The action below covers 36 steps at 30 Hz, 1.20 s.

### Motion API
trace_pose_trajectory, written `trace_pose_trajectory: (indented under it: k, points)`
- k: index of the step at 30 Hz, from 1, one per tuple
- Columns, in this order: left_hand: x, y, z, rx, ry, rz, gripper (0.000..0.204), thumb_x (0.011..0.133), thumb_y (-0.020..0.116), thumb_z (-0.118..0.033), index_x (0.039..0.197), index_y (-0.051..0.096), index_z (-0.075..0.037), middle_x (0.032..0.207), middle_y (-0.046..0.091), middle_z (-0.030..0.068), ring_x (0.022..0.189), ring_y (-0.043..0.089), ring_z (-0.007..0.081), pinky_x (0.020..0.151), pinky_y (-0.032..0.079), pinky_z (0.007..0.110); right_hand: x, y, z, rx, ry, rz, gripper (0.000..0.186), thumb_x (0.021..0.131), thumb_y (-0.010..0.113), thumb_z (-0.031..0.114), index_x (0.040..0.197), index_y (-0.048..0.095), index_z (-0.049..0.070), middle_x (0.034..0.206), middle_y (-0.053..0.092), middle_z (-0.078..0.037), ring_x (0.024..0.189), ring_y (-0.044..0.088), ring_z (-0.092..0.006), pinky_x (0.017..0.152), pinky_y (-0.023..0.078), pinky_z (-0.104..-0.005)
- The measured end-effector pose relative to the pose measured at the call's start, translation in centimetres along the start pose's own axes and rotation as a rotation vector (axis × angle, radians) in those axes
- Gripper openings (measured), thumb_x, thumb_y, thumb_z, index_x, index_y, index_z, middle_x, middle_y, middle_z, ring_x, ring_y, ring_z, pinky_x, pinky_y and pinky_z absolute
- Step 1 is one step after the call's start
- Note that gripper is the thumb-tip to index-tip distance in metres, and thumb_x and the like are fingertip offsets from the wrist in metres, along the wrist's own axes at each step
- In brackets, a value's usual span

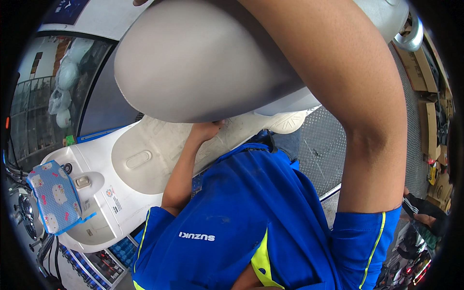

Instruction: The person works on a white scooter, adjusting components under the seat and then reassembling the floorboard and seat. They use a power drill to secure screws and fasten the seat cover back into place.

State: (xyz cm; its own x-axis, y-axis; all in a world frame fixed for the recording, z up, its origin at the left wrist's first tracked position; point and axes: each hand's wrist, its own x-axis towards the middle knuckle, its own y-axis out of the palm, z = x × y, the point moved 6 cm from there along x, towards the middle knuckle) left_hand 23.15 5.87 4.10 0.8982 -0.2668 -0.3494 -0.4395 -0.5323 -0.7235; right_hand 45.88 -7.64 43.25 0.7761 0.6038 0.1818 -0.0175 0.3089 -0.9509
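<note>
A smooth grey scooter seat (193, 63) fills the upper middle, its rounded front end toward the left. My left hand (207, 131) is under the seat's lower edge, above the footboard (159, 137). Its fingers look curled, but the seat hides part of them, and what they may hold does not show. My right arm crosses over the seat from the right and runs out at the top edge. Only a sliver of a finger, seemingly of my right hand (140, 2), shows at the top. The scooter's off-white front panel (99, 212) spreads at the lower left.
A blue cartoon-print pouch (57, 197) hangs at the scooter's front, near cables. A chrome grab rail (412, 36) is at the upper right. Below lies a ridged metal platform (321, 145). Cardboard boxes (427, 128) line the right, where another person's hand (425, 220) shows.
</note>
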Motion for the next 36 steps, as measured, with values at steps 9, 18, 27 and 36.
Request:
trace_pose_trajectory:
  k: [9,18,27,36]
  points:
    - [-0.5,-1.3,-0.5,-0.166,-0.149,0.059,0.024,0.092,0.075,-0.013,0.107,0.064,0.002,0.073,0.058,0.0059,0.061,0.054,0.0157,0.052,0.045,0.035,0.2,-0.1,-0.4,0.004,-0.001,-0.005,0.032,0.081,0.058,0.013,0.097,0.078,-0.005,0.104,0.073,-0.028,0.101,0.071,-0.0373,0.09,0.055,-0.0438]
    - [0.1,-1.3,-1.2,-0.116,-0.213,0.108,0.033,0.09,0.079,-0.019,0.112,0.064,0.001,0.076,0.058,0.0062,0.061,0.054,0.0142,0.048,0.045,0.031,0.2,-0.1,-0.3,-0.002,-0.006,-0.005,0.032,0.08,0.058,0.014,0.098,0.078,-0.005,0.105,0.073,-0.028,0.103,0.071,-0.0373,0.091,0.055,-0.0432]
    - [1.2,-0.6,-1.3,0.306,-0.036,0.06,0.05,0.088,0.079,-0.027,0.126,0.063,0.002,0.102,0.07,0.0165,0.091,0.065,0.0298,0.085,0.052,0.044,-0.2,-0.2,-0.4,0.001,-0.008,-0.015,0.033,0.08,0.058,0.014,0.098,0.078,-0.005,0.106,0.073,-0.028,0.105,0.071,-0.0373,0.093,0.055,-0.0427]
    - [1.7,0.0,-0.1,0.31,-0.108,0.209,0.049,0.091,0.077,-0.035,0.12,0.064,0.004,0.097,0.071,0.018,0.089,0.07,0.0274,0.078,0.055,0.039,0.2,-0.4,0.0,0.001,-0.026,-0.026,0.033,0.08,0.059,0.015,0.098,0.078,-0.004,0.107,0.073,-0.029,0.106,0.07,-0.0374,0.094,0.055,-0.0421]
